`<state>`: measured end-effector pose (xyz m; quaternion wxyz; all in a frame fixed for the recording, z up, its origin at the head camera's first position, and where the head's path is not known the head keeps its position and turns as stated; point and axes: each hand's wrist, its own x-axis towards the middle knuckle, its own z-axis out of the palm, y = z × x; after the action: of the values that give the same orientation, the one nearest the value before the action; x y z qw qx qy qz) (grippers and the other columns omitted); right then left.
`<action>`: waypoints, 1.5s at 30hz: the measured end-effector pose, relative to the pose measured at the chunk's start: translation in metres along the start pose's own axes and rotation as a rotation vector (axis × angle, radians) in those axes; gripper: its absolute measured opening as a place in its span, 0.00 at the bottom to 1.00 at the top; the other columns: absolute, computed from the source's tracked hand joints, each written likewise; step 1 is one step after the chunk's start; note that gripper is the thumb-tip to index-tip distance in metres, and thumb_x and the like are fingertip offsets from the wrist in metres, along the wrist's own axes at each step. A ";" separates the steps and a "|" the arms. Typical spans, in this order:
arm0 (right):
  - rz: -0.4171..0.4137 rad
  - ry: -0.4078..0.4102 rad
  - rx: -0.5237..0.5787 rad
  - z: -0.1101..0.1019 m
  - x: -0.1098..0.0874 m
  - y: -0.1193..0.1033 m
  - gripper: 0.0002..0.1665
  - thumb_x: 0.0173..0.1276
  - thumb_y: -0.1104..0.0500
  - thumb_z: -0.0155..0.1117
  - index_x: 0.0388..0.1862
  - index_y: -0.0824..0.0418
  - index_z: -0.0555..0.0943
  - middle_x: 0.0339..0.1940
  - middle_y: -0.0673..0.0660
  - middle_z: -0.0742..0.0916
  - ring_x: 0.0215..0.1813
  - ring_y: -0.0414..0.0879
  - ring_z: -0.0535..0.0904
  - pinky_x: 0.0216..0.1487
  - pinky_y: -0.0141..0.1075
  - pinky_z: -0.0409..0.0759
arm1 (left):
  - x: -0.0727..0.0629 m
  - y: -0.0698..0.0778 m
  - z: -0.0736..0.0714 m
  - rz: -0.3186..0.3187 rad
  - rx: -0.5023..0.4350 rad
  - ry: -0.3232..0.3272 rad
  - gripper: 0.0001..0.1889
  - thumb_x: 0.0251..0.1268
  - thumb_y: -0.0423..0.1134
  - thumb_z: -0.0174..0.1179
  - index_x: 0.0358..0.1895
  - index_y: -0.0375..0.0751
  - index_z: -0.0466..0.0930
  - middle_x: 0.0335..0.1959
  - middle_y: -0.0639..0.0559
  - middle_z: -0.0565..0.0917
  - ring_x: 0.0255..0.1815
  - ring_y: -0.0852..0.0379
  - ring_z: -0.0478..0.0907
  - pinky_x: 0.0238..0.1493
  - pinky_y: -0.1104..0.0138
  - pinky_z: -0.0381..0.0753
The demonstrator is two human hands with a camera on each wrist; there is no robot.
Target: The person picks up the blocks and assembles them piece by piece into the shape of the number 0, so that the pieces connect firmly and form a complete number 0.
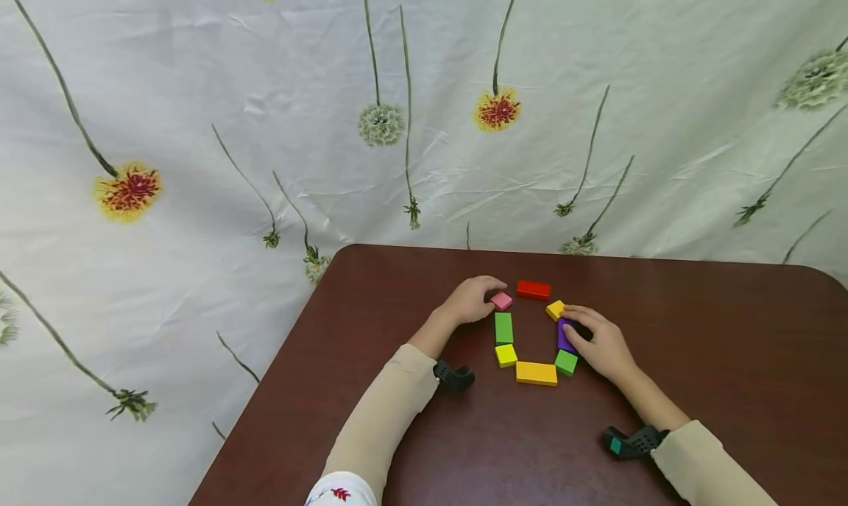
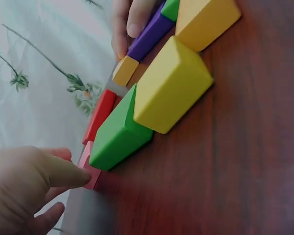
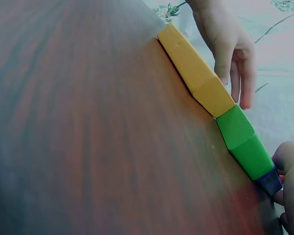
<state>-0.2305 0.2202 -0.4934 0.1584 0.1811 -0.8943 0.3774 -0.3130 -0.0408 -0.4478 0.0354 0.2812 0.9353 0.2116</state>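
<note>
A small pink block lies at the far left corner of a loose ring of colored blocks. My left hand is beside it, with the thumb against the block in the left wrist view and a finger stretched past its far side. On the ring's right side, my right hand has its fingertips at a small yellow-orange block. Its thumb overlaps the purple block, which is partly hidden. Directly below the purple block sits a green block.
A red block forms the ring's far side. A longer green block and a yellow block line its left; an orange block lies nearest. The brown table ends at a flowered cloth.
</note>
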 end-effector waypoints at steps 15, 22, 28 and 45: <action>0.030 -0.016 -0.001 0.000 -0.001 0.001 0.18 0.69 0.61 0.63 0.55 0.68 0.82 0.59 0.64 0.81 0.62 0.63 0.74 0.61 0.59 0.69 | 0.016 -0.003 0.002 0.034 -0.019 -0.047 0.17 0.63 0.32 0.64 0.55 0.40 0.82 0.50 0.47 0.82 0.46 0.54 0.76 0.51 0.68 0.76; 0.027 -0.025 0.008 -0.002 -0.003 -0.001 0.18 0.69 0.62 0.63 0.55 0.69 0.81 0.59 0.64 0.81 0.62 0.63 0.74 0.61 0.59 0.68 | 0.016 0.005 0.000 0.041 -0.031 -0.086 0.17 0.64 0.32 0.64 0.56 0.40 0.82 0.49 0.48 0.83 0.46 0.54 0.76 0.51 0.68 0.75; 0.010 -0.021 -0.001 -0.003 -0.004 0.000 0.18 0.68 0.62 0.63 0.54 0.69 0.82 0.59 0.64 0.81 0.62 0.63 0.74 0.61 0.58 0.69 | 0.012 0.008 0.000 0.012 -0.023 -0.126 0.17 0.64 0.32 0.63 0.56 0.41 0.82 0.50 0.48 0.82 0.48 0.54 0.76 0.53 0.66 0.75; 0.008 -0.021 -0.005 -0.002 -0.006 -0.001 0.18 0.68 0.61 0.63 0.55 0.69 0.82 0.59 0.65 0.81 0.62 0.63 0.74 0.61 0.58 0.69 | -0.017 0.008 0.005 0.038 -0.158 0.044 0.16 0.73 0.32 0.51 0.60 0.38 0.78 0.57 0.47 0.80 0.59 0.52 0.75 0.61 0.61 0.72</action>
<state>-0.2247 0.2226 -0.4940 0.1481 0.1810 -0.8976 0.3737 -0.2938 -0.0420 -0.4502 0.0331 0.2905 0.9108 0.2915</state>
